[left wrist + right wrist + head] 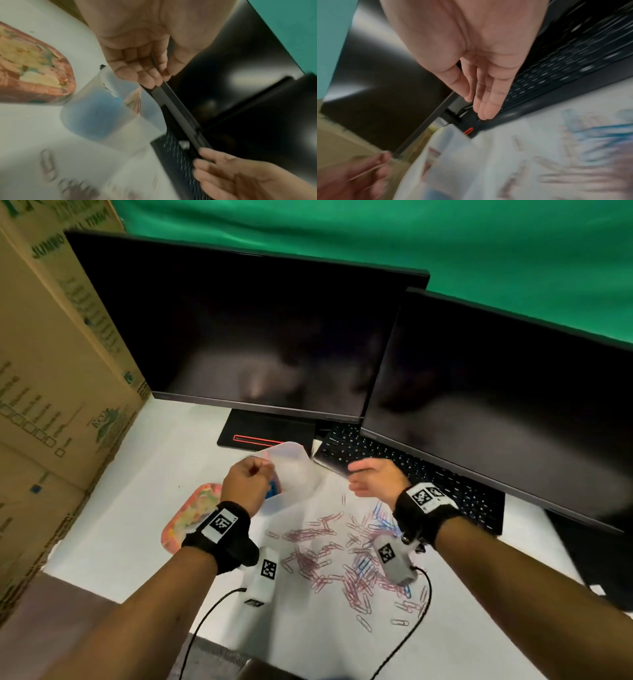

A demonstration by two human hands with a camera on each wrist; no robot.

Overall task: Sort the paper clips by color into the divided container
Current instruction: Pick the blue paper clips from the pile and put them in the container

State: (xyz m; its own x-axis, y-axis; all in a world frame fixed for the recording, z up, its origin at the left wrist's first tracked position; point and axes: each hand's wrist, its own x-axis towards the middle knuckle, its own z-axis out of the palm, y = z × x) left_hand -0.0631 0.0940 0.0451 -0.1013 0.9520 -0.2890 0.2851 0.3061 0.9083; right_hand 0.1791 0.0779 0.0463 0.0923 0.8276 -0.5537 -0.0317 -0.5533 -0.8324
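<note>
A translucent divided container (296, 474) stands on the white table just behind a loose pile of red, blue and white paper clips (342, 553). One compartment (96, 115) holds blue clips and another holds reddish ones. My left hand (251, 475) hovers over the container's left side, fingers curled, pinching a thin reddish paper clip (270, 457). The right wrist view shows that clip as a pale sliver (368, 171). My right hand (363, 479) floats open above the table right of the container, fingers straight (488, 102), holding nothing.
Two dark monitors (260, 337) stand behind, with a black keyboard (394, 463) under the right one. A cardboard box (51, 405) walls the left side. A colourful tray (191, 515) lies left of the container. Wrist-camera cables (205, 618) trail toward me.
</note>
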